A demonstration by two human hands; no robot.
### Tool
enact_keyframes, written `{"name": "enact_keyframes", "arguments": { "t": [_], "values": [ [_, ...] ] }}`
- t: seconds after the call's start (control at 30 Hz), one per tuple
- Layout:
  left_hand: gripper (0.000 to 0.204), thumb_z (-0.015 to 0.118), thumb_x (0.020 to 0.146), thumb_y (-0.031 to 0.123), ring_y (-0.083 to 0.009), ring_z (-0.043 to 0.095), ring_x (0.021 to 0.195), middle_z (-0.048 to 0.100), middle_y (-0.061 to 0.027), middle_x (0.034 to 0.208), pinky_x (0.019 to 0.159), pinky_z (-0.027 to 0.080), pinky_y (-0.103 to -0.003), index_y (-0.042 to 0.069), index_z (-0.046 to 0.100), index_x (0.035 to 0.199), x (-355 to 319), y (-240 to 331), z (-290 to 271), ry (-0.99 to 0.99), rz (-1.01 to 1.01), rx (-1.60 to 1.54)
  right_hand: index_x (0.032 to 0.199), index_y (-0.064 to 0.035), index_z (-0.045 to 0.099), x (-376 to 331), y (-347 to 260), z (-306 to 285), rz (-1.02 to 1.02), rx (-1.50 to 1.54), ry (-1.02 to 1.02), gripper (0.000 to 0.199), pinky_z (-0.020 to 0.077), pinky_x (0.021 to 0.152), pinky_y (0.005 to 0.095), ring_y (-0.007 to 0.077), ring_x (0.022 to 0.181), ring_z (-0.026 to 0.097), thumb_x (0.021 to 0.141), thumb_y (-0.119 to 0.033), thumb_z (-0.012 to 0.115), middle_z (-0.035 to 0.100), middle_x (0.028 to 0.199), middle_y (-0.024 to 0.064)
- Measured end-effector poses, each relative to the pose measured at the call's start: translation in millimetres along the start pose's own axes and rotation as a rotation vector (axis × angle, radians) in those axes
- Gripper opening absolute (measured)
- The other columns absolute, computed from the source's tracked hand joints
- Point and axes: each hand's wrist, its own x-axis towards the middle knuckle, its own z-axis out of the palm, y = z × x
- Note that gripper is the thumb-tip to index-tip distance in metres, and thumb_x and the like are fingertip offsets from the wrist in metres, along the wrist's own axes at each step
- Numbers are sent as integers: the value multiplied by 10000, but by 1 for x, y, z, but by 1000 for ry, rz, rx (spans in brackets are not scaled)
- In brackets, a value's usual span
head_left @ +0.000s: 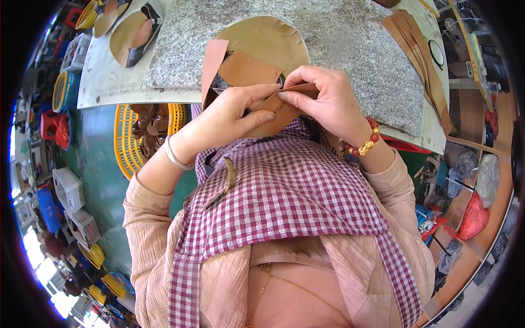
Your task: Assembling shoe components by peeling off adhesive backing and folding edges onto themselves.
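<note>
At the near edge of the stone slab, my left hand (232,109) and my right hand (331,101) pinch the edge of a brown leather piece (283,113) between fingers and thumbs. The hands are close together, and the piece hangs tilted toward my apron. It seems to belong to a larger leather workpiece with a rounded tan part (268,41), an orange-brown panel (249,70) and a pinkish strip (214,63), lying partly on the slab. My fingers hide where these parts join.
The grey stone slab (350,44) lies on a pale worktable (112,82). A similar leather workpiece (131,38) is at the far left. Brown leather strips (418,68) and a tape roll (436,53) are at right. Below the table stands a yellow basket (123,134) holding brown pieces.
</note>
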Motion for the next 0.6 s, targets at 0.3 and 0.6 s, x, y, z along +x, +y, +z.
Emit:
{"name": "enact_keyframes", "arguments": {
  "t": [0.3, 0.6],
  "values": [
    [460, 645, 903, 38, -38, 398, 526, 540, 25, 642, 482, 307, -190, -25, 562, 1351, 2, -2, 11, 19, -94, -178, 872, -34, 695, -5, 5, 4, 136, -12, 116, 83, 443, 547, 238, 100, 587, 531, 834, -63, 763, 654, 730, 22],
    [484, 650, 899, 51, -50, 445, 559, 594, 0, 707, 499, 347, -195, -24, 550, 1367, 5, 5, 11, 56, -78, -177, 1070, -23, 616, 14, 14, 7, 82, -145, 265, 286, 470, 615, 226, 110, 689, 563, 852, -121, 772, 656, 890, 72]
  ]
}}
